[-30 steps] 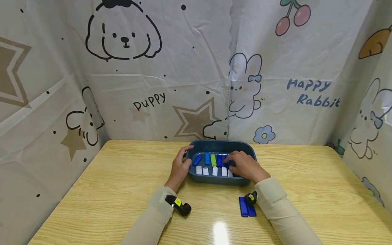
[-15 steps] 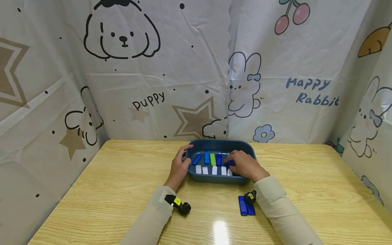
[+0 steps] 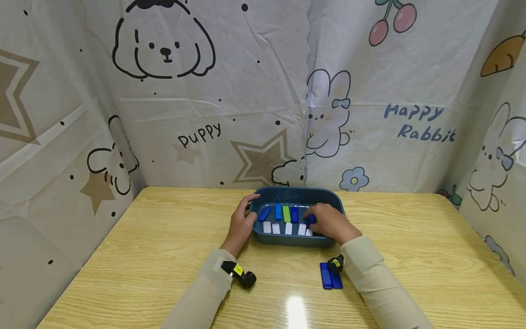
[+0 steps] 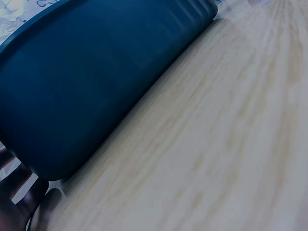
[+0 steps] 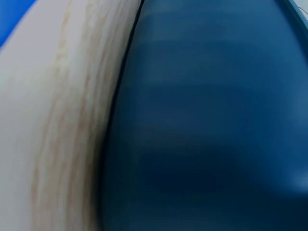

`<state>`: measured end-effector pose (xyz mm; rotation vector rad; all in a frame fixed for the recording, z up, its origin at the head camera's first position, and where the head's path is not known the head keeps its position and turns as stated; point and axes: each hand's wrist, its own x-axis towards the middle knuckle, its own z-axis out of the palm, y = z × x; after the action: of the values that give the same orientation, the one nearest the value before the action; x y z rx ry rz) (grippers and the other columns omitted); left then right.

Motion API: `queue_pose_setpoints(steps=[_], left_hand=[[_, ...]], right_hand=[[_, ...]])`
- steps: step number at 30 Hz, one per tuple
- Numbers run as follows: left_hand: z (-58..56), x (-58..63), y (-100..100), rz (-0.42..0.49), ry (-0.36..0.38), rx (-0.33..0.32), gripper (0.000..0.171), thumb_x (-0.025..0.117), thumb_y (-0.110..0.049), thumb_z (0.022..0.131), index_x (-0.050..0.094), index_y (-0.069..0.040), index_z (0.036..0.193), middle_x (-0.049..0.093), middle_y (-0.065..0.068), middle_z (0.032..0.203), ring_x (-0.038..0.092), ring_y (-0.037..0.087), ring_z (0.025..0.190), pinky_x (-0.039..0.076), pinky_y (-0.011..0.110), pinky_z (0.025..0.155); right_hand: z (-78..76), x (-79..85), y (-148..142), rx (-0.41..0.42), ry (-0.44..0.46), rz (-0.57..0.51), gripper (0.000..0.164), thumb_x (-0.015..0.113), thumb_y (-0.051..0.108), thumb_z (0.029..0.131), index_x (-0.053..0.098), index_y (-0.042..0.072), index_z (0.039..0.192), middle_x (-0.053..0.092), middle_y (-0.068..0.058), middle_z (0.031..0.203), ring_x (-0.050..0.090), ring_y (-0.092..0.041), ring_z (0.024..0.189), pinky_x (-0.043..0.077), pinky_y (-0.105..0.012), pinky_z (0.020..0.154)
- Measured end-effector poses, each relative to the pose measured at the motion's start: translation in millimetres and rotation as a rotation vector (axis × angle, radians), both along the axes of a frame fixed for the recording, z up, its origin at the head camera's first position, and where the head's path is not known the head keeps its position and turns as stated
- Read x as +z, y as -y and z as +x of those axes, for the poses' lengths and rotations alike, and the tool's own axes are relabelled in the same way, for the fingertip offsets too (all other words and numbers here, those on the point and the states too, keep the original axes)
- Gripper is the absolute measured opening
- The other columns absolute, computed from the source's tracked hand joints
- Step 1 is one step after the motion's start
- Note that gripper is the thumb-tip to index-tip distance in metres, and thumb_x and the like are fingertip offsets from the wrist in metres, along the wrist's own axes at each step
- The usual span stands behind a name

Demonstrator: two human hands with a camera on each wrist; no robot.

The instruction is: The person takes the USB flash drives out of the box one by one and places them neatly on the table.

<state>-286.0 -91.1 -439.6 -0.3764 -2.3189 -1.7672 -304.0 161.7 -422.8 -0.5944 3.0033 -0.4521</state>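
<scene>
A dark blue-green plastic bin point(image 3: 296, 241) stands near the back edge of the table. My left hand point(image 3: 242, 224) holds its left end, thumb at the rim and fingers along the outer wall; some of those fingers point(image 4: 31, 195) show beside the corner in the left wrist view. Inside, my right hand point(image 3: 328, 221) pinches a small dark blue oblong piece point(image 3: 312, 219) near the right end. A back row has a tilted blue piece point(image 3: 264, 214), a lighter blue piece point(image 3: 278, 212), a green piece point(image 3: 286, 214) and another dark blue piece point(image 3: 294, 214). Several white pieces point(image 3: 289, 228) line the front.
Two flat blue pieces point(image 3: 330, 276) lie on the wooden table point(image 3: 172, 256) beneath the right wrist, partly covered by its camera point(image 3: 336, 265). A printed cloth point(image 3: 230, 91) hangs behind the table and along both sides.
My right fingers have shifted slightly right inside the bin, with the dark blue piece between them. A white piece near them leans a little more. The left hand keeps its place.
</scene>
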Motion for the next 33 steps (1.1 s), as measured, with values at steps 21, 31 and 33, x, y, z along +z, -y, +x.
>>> queue_pose_setpoints(steps=[21,31,33], left_hand=[[1.2,0.4,-1.0,-0.006,0.012,-0.007,0.049,0.044,0.003,0.088,0.049,-0.003,0.137,0.043,0.016,0.145,0.044,0.041,0.126,0.038,0.052,0.102],[-2.6,-4.6,-2.2,-0.012,-0.002,0.012,0.049,0.044,0.003,0.087,0.05,-0.003,0.136,0.044,0.016,0.144,0.044,0.04,0.125,0.038,0.052,0.101],[-8.9,-11.3,-0.9,-0.013,0.007,0.014,0.049,0.045,0.003,0.088,0.05,-0.004,0.136,0.044,0.015,0.145,0.044,0.04,0.126,0.037,0.052,0.102]], right_hand=[[2.2,-3.3,-4.2,0.012,-0.159,-0.103,0.018,0.075,0.009,0.079,0.072,0.009,0.098,0.062,-0.012,0.103,0.057,-0.024,0.093,0.051,-0.043,0.084],[19.1,12.5,-10.7,0.038,-0.238,-0.167,0.021,0.074,0.013,0.081,0.072,0.009,0.102,0.059,-0.013,0.113,0.054,-0.031,0.105,0.047,-0.048,0.092],[25.3,15.9,-11.9,0.04,-0.246,-0.177,0.023,0.074,0.014,0.081,0.072,0.009,0.104,0.058,-0.013,0.114,0.054,-0.03,0.105,0.047,-0.048,0.091]])
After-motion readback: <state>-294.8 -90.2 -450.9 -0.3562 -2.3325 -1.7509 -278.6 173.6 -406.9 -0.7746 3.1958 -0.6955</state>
